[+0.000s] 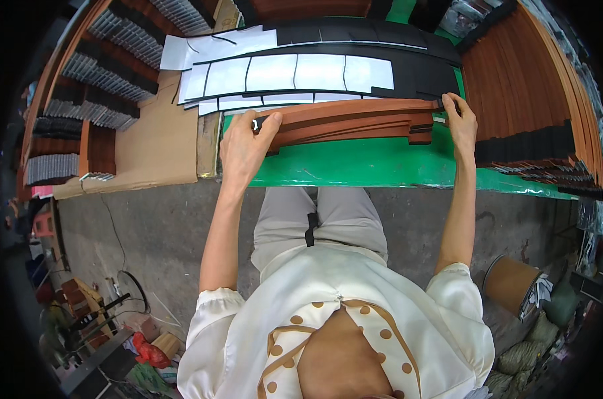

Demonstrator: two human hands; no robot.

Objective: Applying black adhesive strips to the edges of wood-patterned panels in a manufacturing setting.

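A long, reddish-brown wood-look strip (pixel 361 108) with dark end pieces stretches between my two hands, slightly bowed. My left hand (pixel 247 143) is closed on its left end, thumb along the top beside a small black-and-white piece. At the other end, my right hand (pixel 460 125) pinches the black tip between thumb and fingers. Below and partly behind the strip lie several similar brown strips (pixel 355 132) on the green tabletop (pixel 348 166). Just beyond are overlapping black sheets (pixel 421 76) with white panels (pixel 318 73), partly covered by the held strip.
Stacks of brown strips with grey and black ends (pixel 102 63) line the left side on brown cardboard (pixel 158 143). A tall brown stack (pixel 514 93) borders the right. On the floor are a brown drum (pixel 511 286), a loose cable and a red bag (pixel 150 350).
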